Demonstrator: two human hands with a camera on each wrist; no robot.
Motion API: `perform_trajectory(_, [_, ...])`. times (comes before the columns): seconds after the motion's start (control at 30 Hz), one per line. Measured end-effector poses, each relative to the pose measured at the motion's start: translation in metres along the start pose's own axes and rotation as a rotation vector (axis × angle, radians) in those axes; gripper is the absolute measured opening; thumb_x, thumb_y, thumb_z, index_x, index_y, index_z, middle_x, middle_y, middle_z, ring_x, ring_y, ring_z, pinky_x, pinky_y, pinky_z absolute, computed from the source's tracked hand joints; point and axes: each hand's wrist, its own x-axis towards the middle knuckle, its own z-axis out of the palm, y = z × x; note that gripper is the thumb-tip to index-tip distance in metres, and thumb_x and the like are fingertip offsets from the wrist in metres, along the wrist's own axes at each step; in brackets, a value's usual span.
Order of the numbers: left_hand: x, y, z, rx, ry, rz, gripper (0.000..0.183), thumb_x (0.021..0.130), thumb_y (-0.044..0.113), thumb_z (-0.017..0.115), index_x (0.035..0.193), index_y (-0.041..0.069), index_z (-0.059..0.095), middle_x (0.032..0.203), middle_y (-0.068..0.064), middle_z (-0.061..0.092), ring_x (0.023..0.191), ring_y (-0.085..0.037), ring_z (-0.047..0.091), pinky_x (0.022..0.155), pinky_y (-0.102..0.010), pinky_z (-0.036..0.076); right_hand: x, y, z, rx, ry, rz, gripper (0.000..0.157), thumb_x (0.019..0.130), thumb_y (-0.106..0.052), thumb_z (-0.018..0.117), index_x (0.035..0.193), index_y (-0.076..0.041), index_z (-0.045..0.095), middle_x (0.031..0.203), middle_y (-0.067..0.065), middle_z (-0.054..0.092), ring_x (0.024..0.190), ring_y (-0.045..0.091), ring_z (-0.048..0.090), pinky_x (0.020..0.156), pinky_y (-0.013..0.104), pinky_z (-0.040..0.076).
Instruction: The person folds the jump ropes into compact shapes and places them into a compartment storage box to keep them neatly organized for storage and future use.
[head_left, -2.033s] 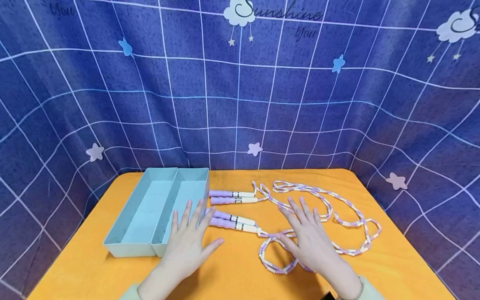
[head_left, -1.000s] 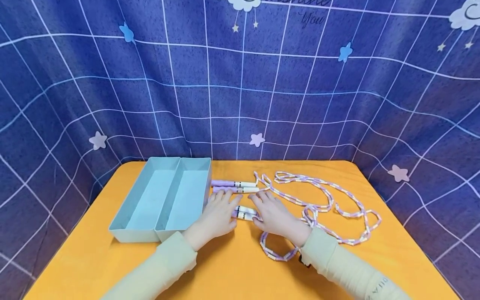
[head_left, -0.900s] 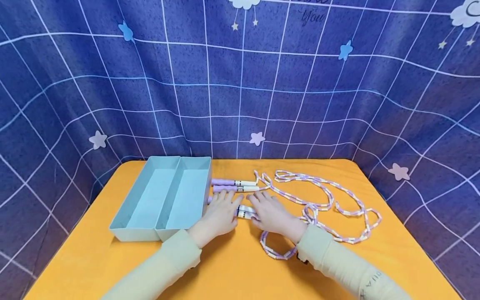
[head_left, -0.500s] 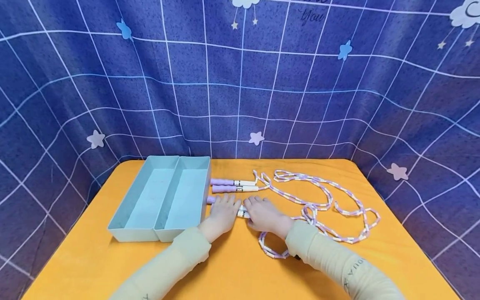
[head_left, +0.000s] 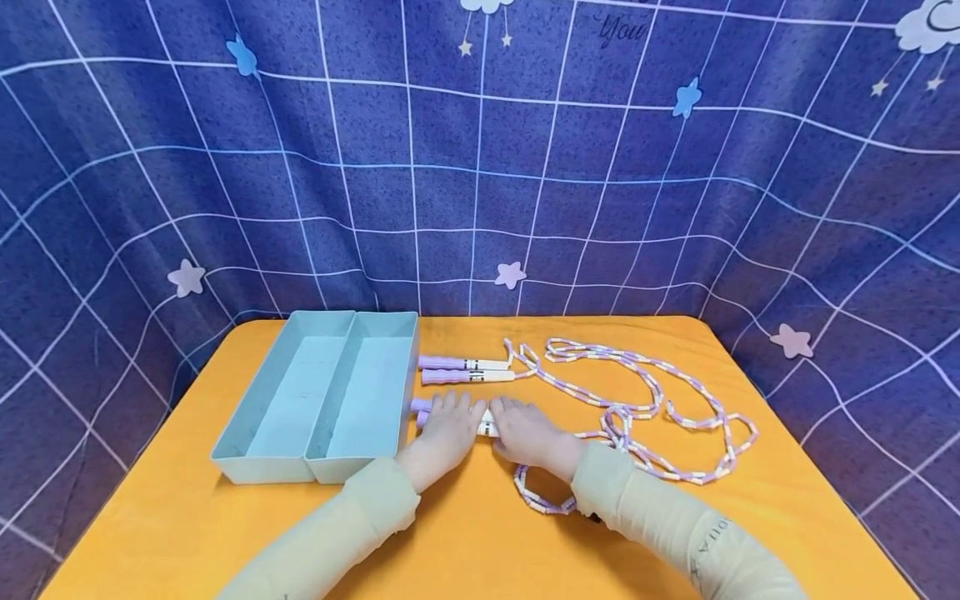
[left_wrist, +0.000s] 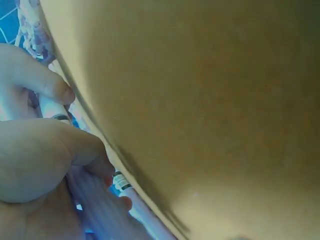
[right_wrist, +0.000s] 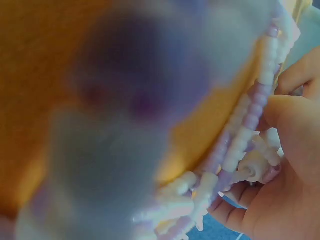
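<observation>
Two jump ropes with purple-and-white handles and beaded cords lie on the orange table. In the head view my left hand (head_left: 450,427) grips the purple part of the nearer rope's paired handles (head_left: 487,427). My right hand (head_left: 528,430) holds the same pair by the white end, close beside the left. The left wrist view shows the left fingers curled round a purple handle (left_wrist: 102,207). In the right wrist view the right hand (right_wrist: 285,200) is curled about the handle ends, with beaded cord (right_wrist: 247,125) beside it. Most of the gripped handles are hidden by my hands.
A pale blue tray (head_left: 309,471) with two long compartments stands left of the handles. Behind my hands lie the other rope's paired handles (head_left: 468,377), its beaded cord (head_left: 600,400) spread rightward. A blue patterned curtain (head_left: 480,200) surrounds the table's back and sides.
Both hands have come down from hovering with spread fingers to the nearer handles and now grip them. The head view has tilted slightly downward. The tray and farther rope have not moved.
</observation>
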Motion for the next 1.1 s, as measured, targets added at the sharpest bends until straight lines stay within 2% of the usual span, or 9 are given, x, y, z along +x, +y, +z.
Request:
perform_trajectory(0.13, [-0.005,0.0,-0.006,0.059,0.141,0.033,0.02,0.095,0.009,0.041,0.114,0.013,0.044,0.101,-0.009,0.05,0.096,-0.026,0.048,0.083,-0.042,0.04,-0.006,0.0,-0.009,0.002,0.07,-0.015,0.039,0.08,-0.027,0.068,0.104,-0.006,0.045,0.089,0.005,0.056,0.081,0.022,0.059,0.068,0.037,0.052])
perform_trajectory(0.27, [-0.009,-0.001,-0.016,0.117,0.289,0.063,0.02,0.094,0.009,0.037,0.112,0.011,0.045,0.099,-0.012,0.05,0.094,-0.027,0.048,0.081,-0.04,0.04,-0.012,0.003,-0.02,-0.017,0.138,-0.044,0.039,0.079,-0.027,0.07,0.101,-0.005,0.046,0.084,0.004,0.057,0.076,0.022,0.061,0.064,0.037,0.05])
perform_trajectory(0.37, [-0.01,-0.001,-0.022,0.141,0.324,0.074,0.022,0.094,0.01,0.038,0.115,0.011,0.046,0.102,-0.013,0.051,0.096,-0.027,0.049,0.081,-0.04,0.04,-0.017,0.005,-0.03,-0.031,0.195,-0.062,0.04,0.077,-0.026,0.072,0.098,-0.004,0.046,0.079,0.004,0.057,0.072,0.023,0.061,0.061,0.037,0.049])
perform_trajectory(0.53, [-0.012,-0.002,-0.035,0.199,0.324,0.075,0.031,0.093,0.013,0.047,0.124,0.01,0.045,0.11,-0.013,0.051,0.1,-0.027,0.049,0.081,-0.039,0.041,-0.028,0.007,-0.049,-0.055,0.252,-0.077,0.041,0.075,-0.025,0.073,0.097,-0.004,0.046,0.072,0.003,0.053,0.064,0.021,0.058,0.056,0.035,0.048])
perform_trajectory(0.7, [-0.015,-0.002,-0.049,0.215,0.368,0.091,0.029,0.093,0.013,0.039,0.122,0.009,0.046,0.105,-0.011,0.051,0.095,-0.026,0.048,0.078,-0.038,0.04,-0.039,0.006,-0.067,-0.109,0.272,-0.072,0.04,0.074,-0.027,0.071,0.097,-0.005,0.048,0.066,-0.002,0.05,0.056,0.014,0.052,0.054,0.033,0.044])
perform_trajectory(0.93, [-0.025,-0.001,-0.069,0.212,0.497,0.121,0.033,0.091,0.009,0.033,0.12,0.01,0.05,0.101,-0.011,0.052,0.092,-0.028,0.049,0.081,-0.042,0.042,-0.055,0.003,-0.091,-0.144,0.305,-0.117,0.052,0.073,-0.032,0.075,0.105,0.0,0.049,0.061,-0.004,0.049,0.049,0.012,0.049,0.052,0.033,0.043])
perform_trajectory(1.1, [-0.029,-0.003,-0.078,0.168,0.621,0.104,0.036,0.091,0.007,0.025,0.115,0.013,0.053,0.097,-0.011,0.052,0.088,-0.029,0.05,0.078,-0.044,0.041,-0.063,0.002,-0.101,-0.181,0.336,-0.142,0.049,0.073,-0.032,0.075,0.1,-0.002,0.049,0.058,-0.005,0.046,0.048,0.012,0.049,0.05,0.032,0.042])
